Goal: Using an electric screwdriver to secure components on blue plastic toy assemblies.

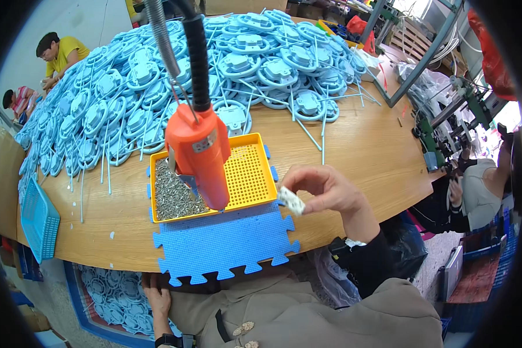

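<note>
My right hand (329, 191) is raised over the table, right of the yellow basket. Thumb and fingers pinch a small white block with dark spots (291, 200). My left hand (157, 294) is low at the table's front edge, beside my lap; its fingers point forward, look stretched out, and their tips are in shadow. An orange electric screwdriver (198, 156) hangs upright over the yellow basket (252, 174). Small metal screws (177, 194) fill the basket's left side. A blue foam mat (226, 238) lies in front of it.
A large heap of light-blue round plastic parts with rods (238, 64) covers the table's back and left. A blue basket (39, 220) stands at the left edge. Below, a crate holds more blue parts (116, 296). A metal frame (414, 69) rises at right. Other people sit far left and right.
</note>
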The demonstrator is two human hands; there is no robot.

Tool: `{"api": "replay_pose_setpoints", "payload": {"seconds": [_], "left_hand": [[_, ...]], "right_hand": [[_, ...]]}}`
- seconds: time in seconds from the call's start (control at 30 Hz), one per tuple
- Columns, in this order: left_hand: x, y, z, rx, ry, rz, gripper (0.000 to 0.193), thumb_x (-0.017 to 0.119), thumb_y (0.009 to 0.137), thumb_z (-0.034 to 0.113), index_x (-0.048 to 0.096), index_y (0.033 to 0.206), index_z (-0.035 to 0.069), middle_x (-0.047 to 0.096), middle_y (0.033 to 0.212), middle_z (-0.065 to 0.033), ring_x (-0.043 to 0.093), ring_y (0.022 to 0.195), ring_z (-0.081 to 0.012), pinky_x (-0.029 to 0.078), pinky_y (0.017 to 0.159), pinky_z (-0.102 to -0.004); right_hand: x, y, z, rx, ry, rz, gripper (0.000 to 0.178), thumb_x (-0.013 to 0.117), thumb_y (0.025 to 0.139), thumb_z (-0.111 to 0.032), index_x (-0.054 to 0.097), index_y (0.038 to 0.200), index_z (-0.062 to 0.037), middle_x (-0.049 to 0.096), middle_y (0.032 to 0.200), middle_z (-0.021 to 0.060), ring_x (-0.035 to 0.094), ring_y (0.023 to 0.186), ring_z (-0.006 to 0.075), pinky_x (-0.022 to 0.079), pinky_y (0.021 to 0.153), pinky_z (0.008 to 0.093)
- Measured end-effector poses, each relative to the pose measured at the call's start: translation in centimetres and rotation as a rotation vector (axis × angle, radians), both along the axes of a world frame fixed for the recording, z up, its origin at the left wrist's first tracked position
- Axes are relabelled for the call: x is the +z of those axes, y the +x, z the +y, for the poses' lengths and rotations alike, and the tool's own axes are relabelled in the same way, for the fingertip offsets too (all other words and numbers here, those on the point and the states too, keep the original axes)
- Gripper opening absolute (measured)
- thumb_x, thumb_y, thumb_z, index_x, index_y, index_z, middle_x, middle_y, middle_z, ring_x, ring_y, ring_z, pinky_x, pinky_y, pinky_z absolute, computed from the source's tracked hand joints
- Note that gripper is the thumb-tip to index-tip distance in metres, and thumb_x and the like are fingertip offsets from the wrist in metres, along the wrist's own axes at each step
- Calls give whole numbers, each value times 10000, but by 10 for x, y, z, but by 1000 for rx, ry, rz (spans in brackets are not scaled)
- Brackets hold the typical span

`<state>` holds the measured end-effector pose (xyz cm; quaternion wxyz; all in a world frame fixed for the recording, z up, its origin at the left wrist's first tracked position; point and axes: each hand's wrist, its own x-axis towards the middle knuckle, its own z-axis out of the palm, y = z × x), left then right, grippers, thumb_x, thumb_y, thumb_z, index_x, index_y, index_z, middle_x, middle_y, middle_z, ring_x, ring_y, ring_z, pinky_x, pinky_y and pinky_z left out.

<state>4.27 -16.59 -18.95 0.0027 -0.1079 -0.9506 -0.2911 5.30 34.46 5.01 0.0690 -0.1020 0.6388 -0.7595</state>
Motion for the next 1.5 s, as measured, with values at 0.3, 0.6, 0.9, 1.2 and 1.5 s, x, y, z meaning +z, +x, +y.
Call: {"api": "replay_pose_setpoints", "payload": {"seconds": [0.3, 0.6, 0.9, 1.2, 1.5], "left_hand": [[-13, 3, -11, -26, -46, 35, 476, 551, 810, 51, 513, 1284, 23, 394, 1364, -272, 373, 1255, -443, 300, 1054, -487], [-6, 2, -7, -58, -59, 22, 549, 529, 780, 14, 476, 1325, 34, 344, 1396, -277, 319, 1298, -442, 265, 1083, -469], [199, -51, 49, 22, 148, 443, 126, 581, 805, -33, 639, 918, -32, 608, 796, -143, 566, 694, -296, 438, 625, -347], [212, -295, 195, -433, -45, 486, 523, 724, 747, 221, 575, 1234, 101, 516, 1246, -175, 483, 1170, -349, 391, 973, -449], [212, -330, 226, -422, -568, 129, 496, 641, 802, 422, 612, 1221, 159, 308, 1488, -133, 289, 1372, -332, 245, 998, -697]], "right_hand": [[79, 13, -122, 576, -281, 575, 361, 717, 838, -269, 628, 1037, 19, 610, 914, 101, 571, 798, 233, 450, 724, 346], [93, 17, -151, 640, -469, 812, 413, 607, 915, -385, 629, 984, 21, 566, 843, 101, 539, 739, 277, 434, 643, 363], [51, -43, -56, -321, 193, 443, 978, 930, 514, -275, 453, 1324, -5, 517, 1226, 81, 497, 1130, 175, 390, 938, 326], [44, -67, -104, -60, 29, -50, 674, 777, 646, -102, 507, 1247, 39, 643, 985, 179, 637, 883, 263, 518, 734, 389], [54, -62, -103, -222, -27, 439, 579, 721, 816, -429, 520, 1127, 17, 613, 843, 190, 632, 736, 282, 545, 633, 387]]}}
